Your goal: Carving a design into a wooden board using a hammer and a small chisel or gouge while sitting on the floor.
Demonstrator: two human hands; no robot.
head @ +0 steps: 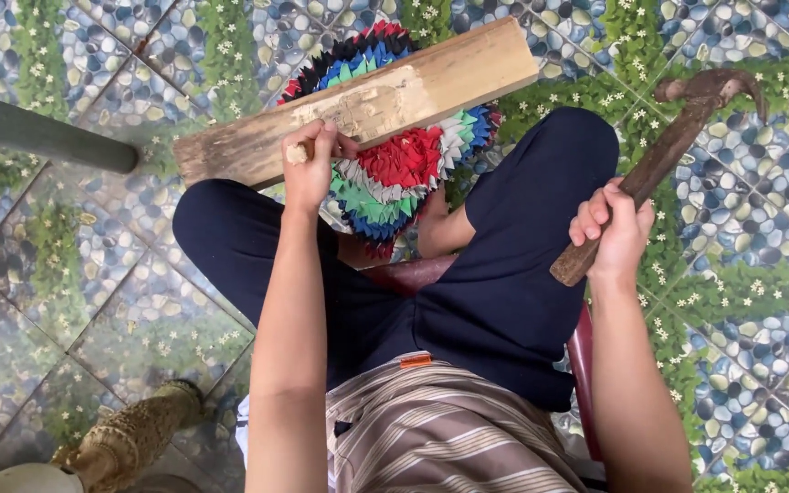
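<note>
Head view, looking down past the seated person's lap: at the far left of the frame a grey pipe (43, 135) slants across the pebble-and-flower patterned floor (93, 283), and in the lower left corner stands a rough, fibrous brown object (134, 438) whose kind I cannot tell. Moving right, the left hand (310, 164) is closed, its fingertips pinching a small pale wooden peg (298, 152) and pressing it against the near edge of the wooden plank (358, 105). The plank lies just beyond the knees in the upper middle of the frame, its long axis running from lower left to upper right, resting on a round multicoloured rag mat (404, 173) of red, green, blue, black and white strips. The left hand touches the plank near its left half; the right hand is well apart from it. Below are the dark blue trousers (495, 292) and a striped shirt (440, 438), with a dark red seat edge (582, 365) showing at the right of the lap. Further right, the right hand (614, 233) is wrapped tight around the lower handle of a rusty claw hammer (678, 137), raised off to the right of the knee; its handle rises to the upper right and the head (719, 89) hangs level with the plank's right end, well apart from the peg.
</note>
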